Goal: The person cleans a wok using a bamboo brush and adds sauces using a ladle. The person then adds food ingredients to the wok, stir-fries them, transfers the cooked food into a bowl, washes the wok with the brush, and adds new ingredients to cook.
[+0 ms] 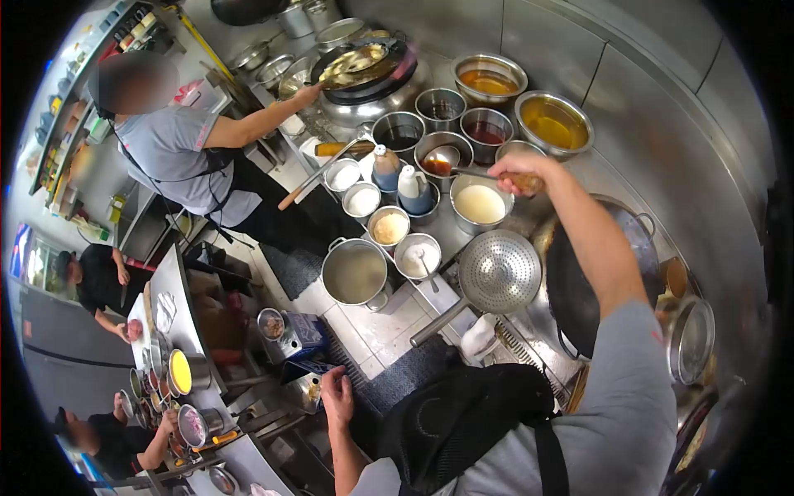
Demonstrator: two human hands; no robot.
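My right hand (529,172) is closed around the wooden handle of a ladle (475,173). The ladle's bowl sits in a metal pot (420,149) holding reddish-brown sauce. Below its handle stands a pot of creamy pale liquid (480,203). Two squeeze bottles with white tops, one brown (386,169) and one dark blue (414,192), are just left of the sauce pot. My left hand (337,398) hangs low by my side, fingers loosely bent and holding nothing visible. Near it are metal tins (306,333).
A perforated strainer (499,271) lies beside a large dark wok (591,281). Two bowls of amber oil (554,122) stand by the back wall. Seasoning pots (389,226) and a stockpot (355,273) line the left edge. A co-worker (178,157) handles another wok (364,70); two people work at the far-left counter.
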